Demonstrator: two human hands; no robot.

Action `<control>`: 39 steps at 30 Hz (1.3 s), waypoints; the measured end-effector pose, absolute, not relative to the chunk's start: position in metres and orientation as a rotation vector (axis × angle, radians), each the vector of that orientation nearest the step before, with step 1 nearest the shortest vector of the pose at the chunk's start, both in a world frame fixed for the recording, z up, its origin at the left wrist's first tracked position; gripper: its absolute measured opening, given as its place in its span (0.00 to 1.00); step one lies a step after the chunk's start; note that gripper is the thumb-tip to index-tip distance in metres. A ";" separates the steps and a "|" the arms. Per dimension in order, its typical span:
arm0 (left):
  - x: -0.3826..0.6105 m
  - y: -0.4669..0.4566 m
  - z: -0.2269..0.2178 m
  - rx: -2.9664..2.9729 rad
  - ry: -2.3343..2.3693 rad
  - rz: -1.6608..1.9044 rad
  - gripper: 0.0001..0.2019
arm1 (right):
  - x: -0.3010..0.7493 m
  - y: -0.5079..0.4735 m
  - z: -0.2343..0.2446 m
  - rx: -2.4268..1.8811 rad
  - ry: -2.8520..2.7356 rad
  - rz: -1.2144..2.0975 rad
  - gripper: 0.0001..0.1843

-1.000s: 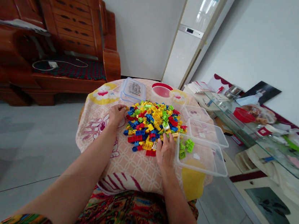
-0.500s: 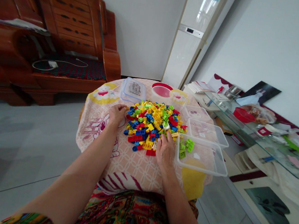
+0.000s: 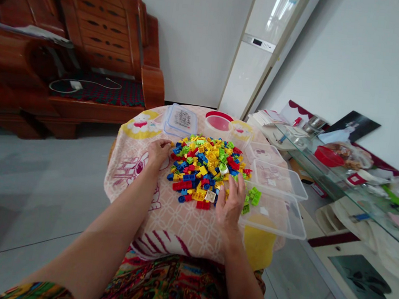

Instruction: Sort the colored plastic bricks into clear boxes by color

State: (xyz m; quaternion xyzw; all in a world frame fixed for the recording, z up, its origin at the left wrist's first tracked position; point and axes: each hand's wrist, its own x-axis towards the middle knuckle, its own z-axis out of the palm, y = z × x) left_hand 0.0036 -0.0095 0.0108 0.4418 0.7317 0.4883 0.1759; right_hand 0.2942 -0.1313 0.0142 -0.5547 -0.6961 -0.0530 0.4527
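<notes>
A heap of small red, yellow, blue and green building bricks [image 3: 206, 169] lies on a round table under a pink patterned cloth [image 3: 176, 219]. My left hand [image 3: 158, 151] rests on the cloth at the heap's left edge, fingers loosely flat and touching the nearest bricks. At the heap's right edge my right hand [image 3: 231, 199] is lifted, its fingers held together, beside a clear plastic container [image 3: 281, 220] that holds a few green bricks [image 3: 254, 195]. Whether the right fingers hold a brick is unclear.
Two more clear containers [image 3: 279, 178] [image 3: 262, 152] line the table's right side, with a lid [image 3: 181, 120] and a red bowl [image 3: 217, 121] at the back. A wooden bench [image 3: 87, 58] stands to the left. On the right is a cluttered glass table [image 3: 344, 186].
My right hand has lifted off the heap's near edge and moved right toward the container with green bricks. The left hand stays put. The view has shifted slightly.
</notes>
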 end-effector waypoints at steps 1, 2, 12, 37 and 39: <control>0.003 -0.009 0.011 1.251 2.073 1.385 0.20 | 0.300 -0.131 0.020 -1.366 -1.694 -0.135 0.24; 0.003 -0.009 0.011 1.250 2.074 1.387 0.20 | 0.306 -0.131 0.025 -1.368 -1.668 -0.141 0.24; 0.005 -0.011 0.014 1.270 2.109 1.354 0.20 | 0.303 -0.136 0.030 -1.353 -1.707 -0.146 0.24; 0.004 -0.008 0.012 1.247 2.103 1.376 0.19 | 0.271 -0.121 -0.002 -1.459 -1.967 -0.003 0.22; 0.004 -0.008 0.010 1.243 2.098 1.380 0.20 | 0.270 -0.122 -0.002 -1.446 -1.975 -0.011 0.22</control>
